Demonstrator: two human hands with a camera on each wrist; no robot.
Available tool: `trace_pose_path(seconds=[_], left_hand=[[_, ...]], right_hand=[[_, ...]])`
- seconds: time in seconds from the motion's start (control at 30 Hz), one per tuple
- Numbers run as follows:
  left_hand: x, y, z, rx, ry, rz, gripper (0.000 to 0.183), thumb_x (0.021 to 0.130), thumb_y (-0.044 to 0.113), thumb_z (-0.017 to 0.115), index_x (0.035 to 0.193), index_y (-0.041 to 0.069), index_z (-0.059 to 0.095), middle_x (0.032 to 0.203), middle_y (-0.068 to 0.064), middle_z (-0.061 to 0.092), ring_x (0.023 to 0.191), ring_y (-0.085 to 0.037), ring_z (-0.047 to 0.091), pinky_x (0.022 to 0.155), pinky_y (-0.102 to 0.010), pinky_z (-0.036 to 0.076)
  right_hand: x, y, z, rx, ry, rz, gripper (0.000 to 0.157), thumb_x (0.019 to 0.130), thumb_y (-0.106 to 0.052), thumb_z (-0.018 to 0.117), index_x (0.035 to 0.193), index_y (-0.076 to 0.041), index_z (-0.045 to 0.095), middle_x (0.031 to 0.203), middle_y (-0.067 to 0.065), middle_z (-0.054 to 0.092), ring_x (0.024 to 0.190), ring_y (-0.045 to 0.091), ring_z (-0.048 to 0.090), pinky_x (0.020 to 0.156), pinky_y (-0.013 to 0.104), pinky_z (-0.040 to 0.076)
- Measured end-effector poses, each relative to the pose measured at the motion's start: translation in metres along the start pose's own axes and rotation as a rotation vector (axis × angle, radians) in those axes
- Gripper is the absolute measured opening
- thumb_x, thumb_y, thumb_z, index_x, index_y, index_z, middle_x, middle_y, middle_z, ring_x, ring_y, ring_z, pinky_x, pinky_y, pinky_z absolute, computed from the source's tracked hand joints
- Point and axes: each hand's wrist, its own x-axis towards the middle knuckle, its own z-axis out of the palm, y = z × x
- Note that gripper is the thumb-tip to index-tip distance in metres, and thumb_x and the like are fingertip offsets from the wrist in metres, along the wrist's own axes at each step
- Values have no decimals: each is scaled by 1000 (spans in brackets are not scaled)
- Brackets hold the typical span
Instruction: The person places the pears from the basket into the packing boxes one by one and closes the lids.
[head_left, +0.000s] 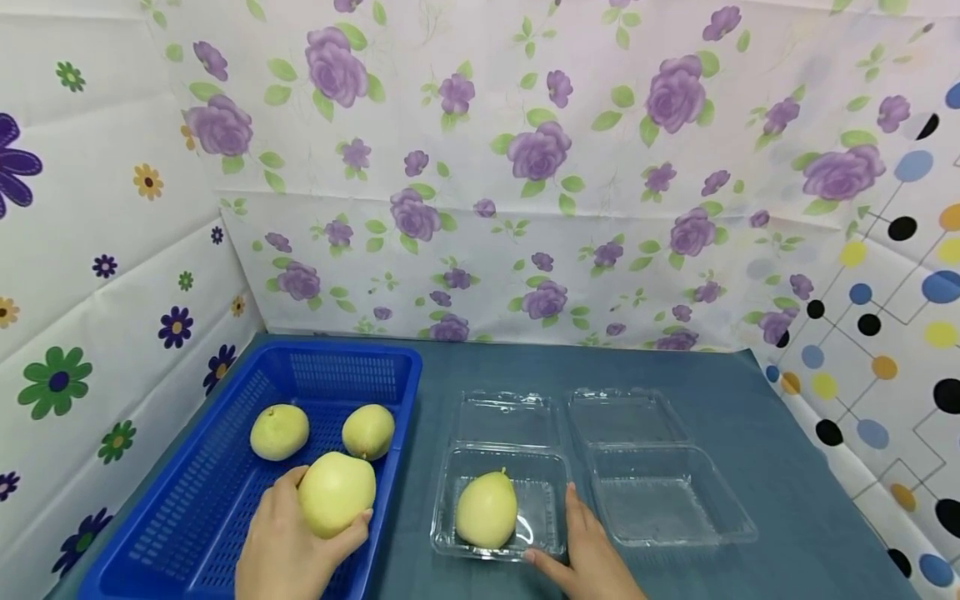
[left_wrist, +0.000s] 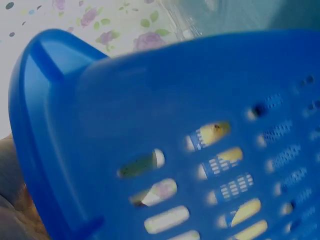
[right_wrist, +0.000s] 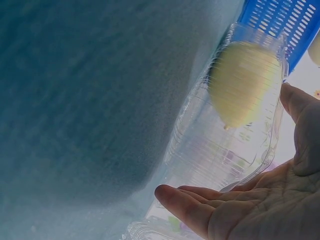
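Observation:
My left hand [head_left: 288,537] grips a pale yellow pear [head_left: 337,494], thumb on its right side, over the blue plastic basket [head_left: 405,408]. Two more pears lie in the basket behind it, one to the left [head_left: 279,432] and one to the right [head_left: 368,432]. A clear plastic clamshell box [head_left: 540,500] stands open on the table, with one pear [head_left: 487,510] in its left half. At that box's front right corner is my right hand [head_left: 592,550], its fingers extended along the side and thumb by the front rim. The left wrist view shows mostly basket wall [left_wrist: 135,110].
A second clear clamshell box [head_left: 667,496], lid laid back, stands right of the first and holds nothing. The blue-green tablecloth [head_left: 787,467] runs under everything. Flower-printed sheets [head_left: 480,250] close off the back, with patterned sheets at both sides.

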Motion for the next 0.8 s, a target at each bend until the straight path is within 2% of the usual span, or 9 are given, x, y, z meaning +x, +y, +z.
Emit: trace_pose_path(seconds=[0.27, 0.43, 0.8], left_hand=[[-5, 11, 7, -9, -9, 44, 88, 61, 48, 84, 124, -2, 48, 103, -25, 57, 84, -35, 58, 62, -50, 47], [-8, 16, 10, -11, -4, 61, 88, 60, 47, 84, 125, -1, 49, 104, -24, 58, 84, -35, 58, 63, -50, 48], [-15, 23, 20, -22, 84, 136, 83, 59, 42, 85, 121, -1, 51, 99, -22, 59, 81, -34, 59, 63, -51, 49]], right_hand=[[-1, 0, -1, 19, -10, 22, 111, 80, -56, 67, 147, 11, 11, 143, 39, 28, 129, 55, 32, 95, 68, 34], [-2, 0, -1, 14, 13, -3, 112, 79, -57, 67, 147, 11, 12, 143, 37, 30, 130, 53, 33, 96, 66, 35], [-4, 1, -1, 19, 8, 6, 111, 79, -58, 67, 148, 10, 11, 144, 37, 30, 130, 53, 33, 96, 66, 35]])
